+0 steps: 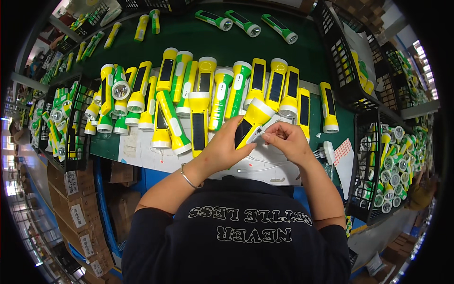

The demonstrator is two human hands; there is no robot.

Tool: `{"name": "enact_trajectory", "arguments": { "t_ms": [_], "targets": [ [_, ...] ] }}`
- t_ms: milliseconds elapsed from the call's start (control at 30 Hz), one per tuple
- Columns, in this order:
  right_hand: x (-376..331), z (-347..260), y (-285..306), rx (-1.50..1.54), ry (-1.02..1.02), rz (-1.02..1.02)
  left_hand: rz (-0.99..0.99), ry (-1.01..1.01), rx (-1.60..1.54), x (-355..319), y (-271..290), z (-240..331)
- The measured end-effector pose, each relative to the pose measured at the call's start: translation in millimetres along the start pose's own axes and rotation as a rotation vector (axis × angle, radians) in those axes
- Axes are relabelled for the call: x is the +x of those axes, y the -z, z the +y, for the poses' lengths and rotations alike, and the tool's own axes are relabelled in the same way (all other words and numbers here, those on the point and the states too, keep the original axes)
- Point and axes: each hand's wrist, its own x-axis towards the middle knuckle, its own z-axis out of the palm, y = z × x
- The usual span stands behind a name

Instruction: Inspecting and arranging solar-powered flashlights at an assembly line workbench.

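Observation:
My left hand (221, 147) is wrapped round a yellow flashlight (258, 112) with a white head and a dark solar panel, tilted with its head up and to the right. Fingertips of my right hand (292, 143) are pinched together beside the white strip on the flashlight's side. Whatever is in that pinch is too small to make out. A thin white cable (279, 164) curves over the white sheet below the hands. Just beyond them, several flashlights lie close together, among them a green one (238, 89) and a yellow one (198, 123).
Black crates of flashlights stand at left (78, 142) and right (373, 208). A white plug-like piece (328, 152) and a red-dotted sheet (344, 151) lie right of my right hand. More flashlights (239, 22) rest across the green table (179, 31). Cardboard boxes (78, 208) are stacked lower left.

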Motion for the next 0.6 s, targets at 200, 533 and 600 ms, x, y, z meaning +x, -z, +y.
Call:
{"name": "enact_trajectory", "arguments": {
  "t_ms": [200, 533, 600],
  "targets": [
    [-5, -10, 5, 0.039, -0.101, 0.014, -0.008, 0.004, 0.007, 4, -7, 5],
    [-6, -2, 0, -0.058, -0.096, 0.095, 0.107, -0.009, 0.152, -1, -11, 9],
    [-6, 0, -1, -0.052, -0.095, 0.092, 0.110, -0.007, 0.156, -1, -12, 9]
  ]
}}
